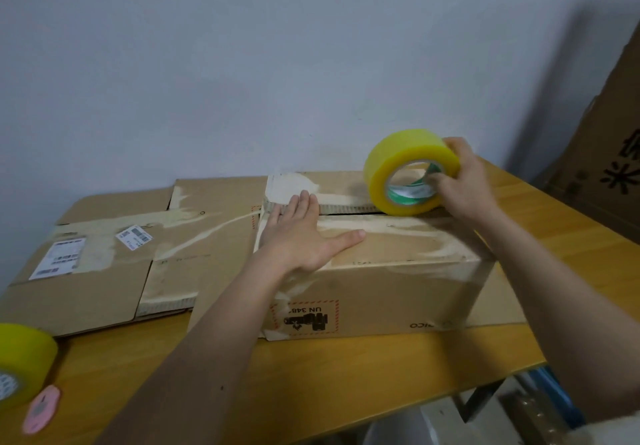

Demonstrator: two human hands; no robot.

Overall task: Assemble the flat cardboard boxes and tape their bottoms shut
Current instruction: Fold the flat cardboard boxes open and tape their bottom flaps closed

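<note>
Second roll [20, 365]: a yellow tape roll at the lower left edge of the frame, beside a small pink cutter [41, 413]; we leave both alone.
Box [374, 271]: centre of the frame on the wooden table [346, 375], print upside down, so we judge its bottom faces up; whether anything is inside we cannot tell.
Left hand [304, 237]: spread flat, palm down on the near flap, fingertips at the seam; we should press here so the flaps meet level.
Seam: a dark gap shows between the flaps; we close it before the tape goes down.
Right hand [464, 181]: pinching the tape roll [412, 173], thumb in the core, the roll standing on the seam toward the right of the frame.
Advice: we draw the roll straight along the seam, taut, and smooth it after.
Flat cardboard [104, 254]: unfolded, left of the box, toward the wall.
</note>
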